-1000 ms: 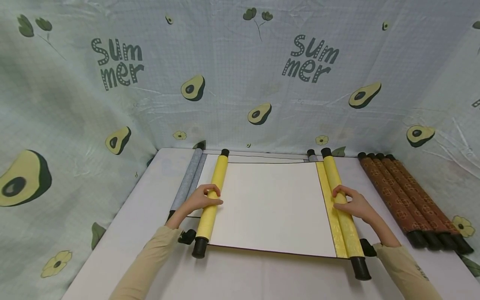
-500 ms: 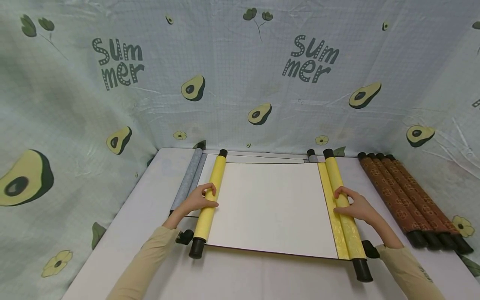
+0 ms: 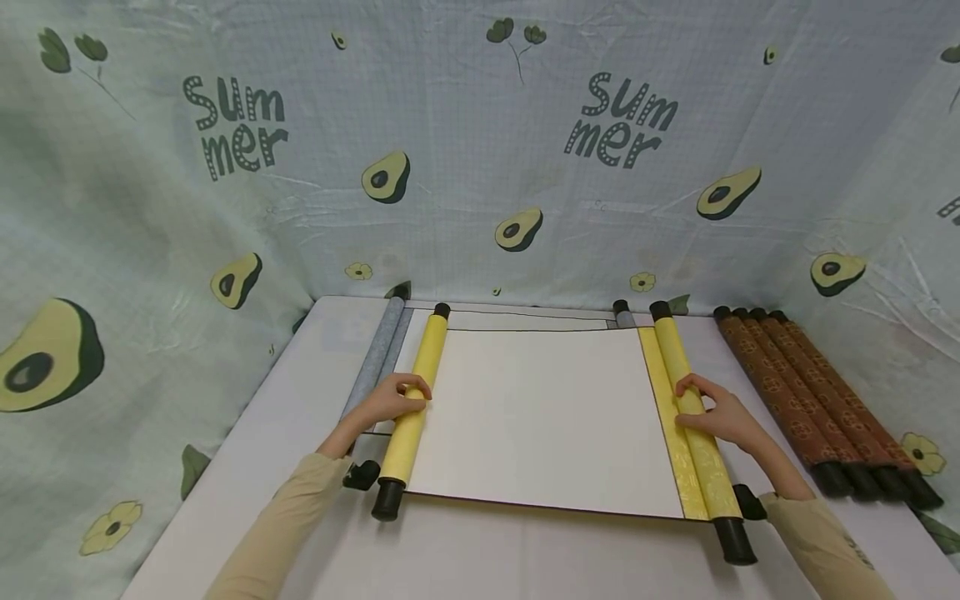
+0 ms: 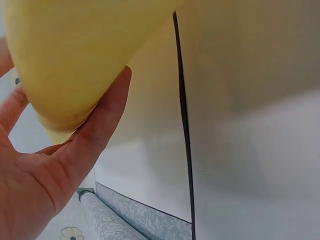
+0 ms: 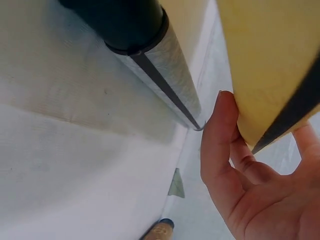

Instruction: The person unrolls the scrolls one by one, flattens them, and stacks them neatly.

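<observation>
- Reads "summer" in grey letters on the backdrop cloth (image 3: 465, 108), once at upper left and once at upper right of the head view.
- Shows a dark mark on the right sleeve (image 3: 821, 542), lower right, too small to read.
- Bears avocados (image 3: 517, 229) and yellow flowers (image 3: 111, 528) printed across the same cloth.
- Has four brown scrolls (image 3: 813, 400) rolled up side by side on the white table (image 3: 495, 558), far right, beyond the right forearm.
- Has a grey scroll (image 3: 371, 358) laid open at the back, mostly hidden by the yellow scroll (image 3: 540, 408).
- Holds that yellow scroll at centre, between both hands and raised over the table, white sheet (image 3: 547, 467) stretched from left roll (image 3: 402, 440) to right roll (image 3: 716, 479).
- Grips the left roll between thumb and fingers with the left hand (image 3: 390, 398).
- Grips the right roll likewise with the right hand (image 3: 723, 417).
</observation>
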`<state>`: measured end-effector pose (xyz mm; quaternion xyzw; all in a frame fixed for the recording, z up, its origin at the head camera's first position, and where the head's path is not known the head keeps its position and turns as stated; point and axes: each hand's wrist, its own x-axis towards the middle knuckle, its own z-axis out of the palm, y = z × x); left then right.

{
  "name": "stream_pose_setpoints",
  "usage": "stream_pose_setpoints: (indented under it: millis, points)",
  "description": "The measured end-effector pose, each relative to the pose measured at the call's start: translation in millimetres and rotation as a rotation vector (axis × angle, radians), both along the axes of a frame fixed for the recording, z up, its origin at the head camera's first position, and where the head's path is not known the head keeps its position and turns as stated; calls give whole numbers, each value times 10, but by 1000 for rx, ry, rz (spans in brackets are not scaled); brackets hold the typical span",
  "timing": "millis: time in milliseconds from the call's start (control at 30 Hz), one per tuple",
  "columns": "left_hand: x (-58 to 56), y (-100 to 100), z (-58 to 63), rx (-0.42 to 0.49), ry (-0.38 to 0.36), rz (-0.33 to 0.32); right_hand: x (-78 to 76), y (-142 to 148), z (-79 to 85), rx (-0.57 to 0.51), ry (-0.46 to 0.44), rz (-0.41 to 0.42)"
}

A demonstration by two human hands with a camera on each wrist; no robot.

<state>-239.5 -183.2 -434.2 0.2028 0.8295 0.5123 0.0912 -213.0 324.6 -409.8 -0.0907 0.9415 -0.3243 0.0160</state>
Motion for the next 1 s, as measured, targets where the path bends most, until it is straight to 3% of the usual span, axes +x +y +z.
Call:
stream_pose_setpoints:
  millis: [100, 367, 833, 1000]
  points:
    - [3, -38, -35, 18, -19, -25, 8, 3, -6, -15, -6, -6]
    - [57, -13, -1, -76, -95, 64, 21, 36, -58, -13, 11, 11]
    - [37, -72, -3, -84, -136, 56, 39, 98, -60, -34, 4, 16]
    - [38, -90, -8, -106, -121, 52, 37, 118, -62, -38, -5, 15]
